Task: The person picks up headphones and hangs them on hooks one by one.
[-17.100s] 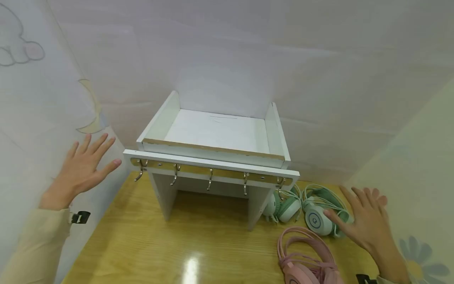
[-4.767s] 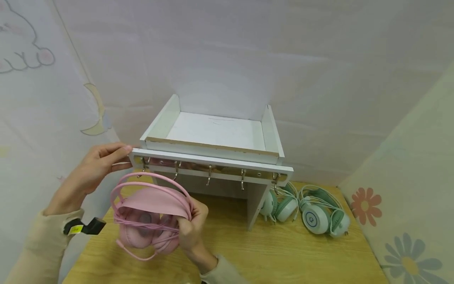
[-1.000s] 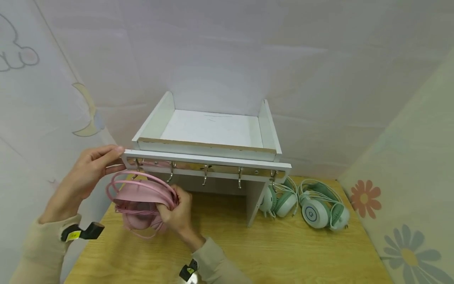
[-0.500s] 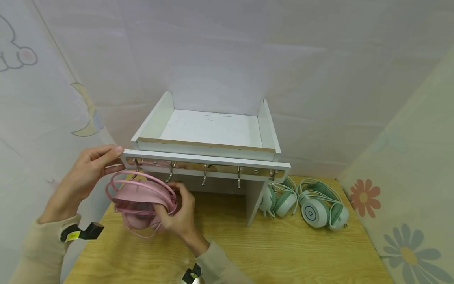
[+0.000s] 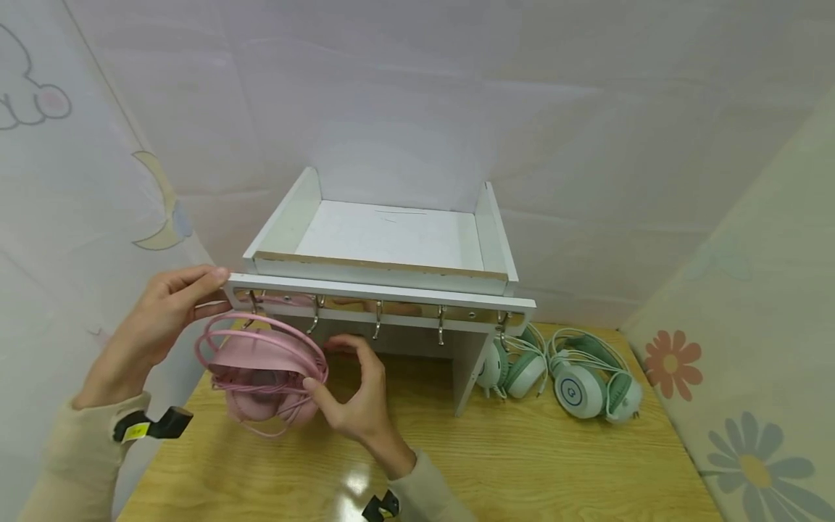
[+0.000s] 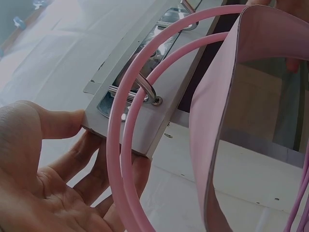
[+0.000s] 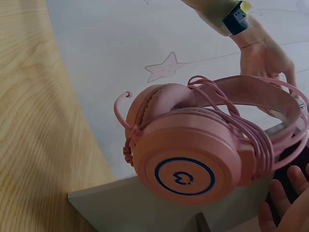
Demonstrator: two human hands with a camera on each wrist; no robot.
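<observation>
Left of centre in the head view, the pink headphones [image 5: 261,353] hang at the leftmost hook [image 5: 251,310] of a hook rail [image 5: 391,292]. In the left wrist view, the two thin tubes [image 6: 115,140] over the headband cross that metal hook. The left hand [image 5: 159,315] grips the rail's end at the left of the frame, thumb on top and fingers underneath. The right hand [image 5: 359,395] is near the lower centre, just beside the headphones' right side, with thumb and fingers spread apart and nothing held between them; whether the thumb tip touches the headband is hard to tell.

The rail runs along the front of a white shelf [image 5: 391,243] in the middle of the frame, standing on a wood-grain tabletop [image 5: 509,464]. At right of centre, two pairs of green-and-white headphones lie on the tabletop: one [image 5: 525,377] beside the shelf's side panel, the other [image 5: 579,391] further right, its cable looped round it.

The right wrist view shows a pink earcup [image 7: 217,137] with a blue ring and logo at the centre, above the tabletop along the left edge. In the head view, a red flower [image 5: 672,366] and a grey flower [image 5: 757,467] are printed on the covering at right, and a yellow crescent moon [image 5: 159,235] at left.
</observation>
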